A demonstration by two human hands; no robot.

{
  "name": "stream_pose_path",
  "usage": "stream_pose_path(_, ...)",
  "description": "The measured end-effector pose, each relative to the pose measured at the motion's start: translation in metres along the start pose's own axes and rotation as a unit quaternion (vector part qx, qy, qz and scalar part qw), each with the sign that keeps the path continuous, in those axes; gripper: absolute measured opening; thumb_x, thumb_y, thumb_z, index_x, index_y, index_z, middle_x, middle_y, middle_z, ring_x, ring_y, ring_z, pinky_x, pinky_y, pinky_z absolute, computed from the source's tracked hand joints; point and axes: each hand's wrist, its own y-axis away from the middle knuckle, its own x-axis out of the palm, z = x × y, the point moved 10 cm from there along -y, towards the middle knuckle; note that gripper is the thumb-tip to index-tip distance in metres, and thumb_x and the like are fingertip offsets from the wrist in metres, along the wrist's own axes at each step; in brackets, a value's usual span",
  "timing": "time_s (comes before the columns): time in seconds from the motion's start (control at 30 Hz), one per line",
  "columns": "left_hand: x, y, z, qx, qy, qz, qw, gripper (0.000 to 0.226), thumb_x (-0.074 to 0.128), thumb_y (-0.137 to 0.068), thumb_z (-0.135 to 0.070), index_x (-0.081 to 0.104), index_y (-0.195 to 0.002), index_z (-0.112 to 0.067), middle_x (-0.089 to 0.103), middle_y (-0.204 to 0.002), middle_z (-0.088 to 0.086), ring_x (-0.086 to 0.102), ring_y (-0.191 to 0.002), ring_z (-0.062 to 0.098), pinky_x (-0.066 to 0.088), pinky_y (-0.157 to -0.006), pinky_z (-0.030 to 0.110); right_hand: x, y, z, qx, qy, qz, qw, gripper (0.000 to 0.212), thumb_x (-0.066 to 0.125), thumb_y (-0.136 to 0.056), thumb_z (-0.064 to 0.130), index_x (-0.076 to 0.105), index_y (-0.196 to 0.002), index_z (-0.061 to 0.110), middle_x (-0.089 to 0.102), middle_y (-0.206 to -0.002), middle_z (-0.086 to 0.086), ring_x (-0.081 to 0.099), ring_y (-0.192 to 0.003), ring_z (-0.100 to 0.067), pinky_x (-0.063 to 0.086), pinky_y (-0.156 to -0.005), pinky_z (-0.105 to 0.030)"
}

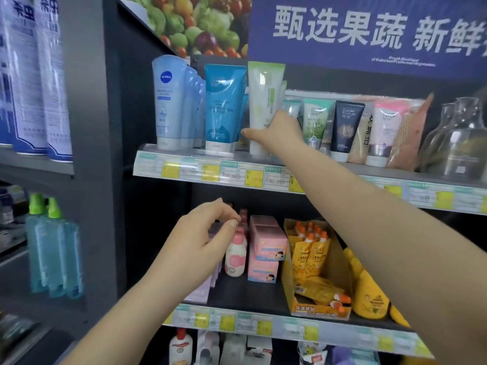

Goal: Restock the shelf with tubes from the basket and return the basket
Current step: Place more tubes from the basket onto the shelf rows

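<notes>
The white-and-green tube [264, 106] stands upright, cap down, at the front of the upper shelf [263, 173], just right of the teal-blue tube [224, 106]. The right hand [276, 130] reaches up from the right and grips its lower half, thumb pointing left across the front and fingers curled behind. This looks like the placing step. To do it well, I would seat the cap flat on the shelf board, square the label to the front, line the tube up with the row behind it and let go only once it stands by itself, without knocking its blue neighbour.

The left hand [208, 233] hovers lower, in front of the second shelf, fingertips drawn loosely together, holding nothing that I can see.

Counting along the upper shelf from the left: one row of pale blue Nivea tubes [168, 101], perhaps four deep, though the rear ones overlap; the teal-blue tube with another behind it; the gripped tube with one more behind. Right of the hand stands a clear pack [353, 127] showing four small tubes, the leftmost partly hidden. Far right are two glass flasks [458, 138]. The basket is out of view.
</notes>
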Motion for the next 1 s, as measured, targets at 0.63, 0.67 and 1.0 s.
stream_pose_path(0.63,0.014,-0.002,0.008,-0.010,-0.013,0.020,1.000,0.015,0.050,-0.091,-0.016,0.062,-0.087,-0.025,0.062,-0.099,-0.014,0.038,-0.086,-0.034,0.049,-0.067,0.020,-0.002,0.001,-0.015,0.027,0.065,0.012,0.997,0.096,0.068,-0.075,0.052,0.017,-0.138,0.001,0.052,-0.123,-0.007,0.051,-0.094,-0.020,0.043,-0.068,-0.032)
stream_pose_path(0.67,0.017,-0.001,0.009,-0.009,-0.013,0.024,1.000,0.015,0.050,-0.090,-0.016,0.062,-0.087,-0.026,0.063,-0.099,-0.013,0.038,-0.086,-0.033,0.048,-0.066,0.020,-0.004,0.004,-0.016,0.030,0.064,0.011,0.997,0.096,0.067,-0.075,0.054,0.017,-0.139,0.002,0.052,-0.125,-0.007,0.053,-0.099,-0.022,0.045,-0.071,-0.034)
stream_pose_path(1.0,0.033,0.011,0.029,0.001,-0.015,0.031,0.999,0.025,0.044,-0.082,-0.031,0.065,-0.087,-0.018,0.065,-0.095,-0.010,0.049,-0.092,-0.015,0.035,-0.076,0.000,-0.039,0.116,0.005,-0.218,0.227,-0.145,0.938,0.067,0.051,-0.080,0.056,0.041,-0.127,0.010,0.061,-0.106,-0.005,0.057,-0.095,-0.027,0.043,-0.080,-0.040)
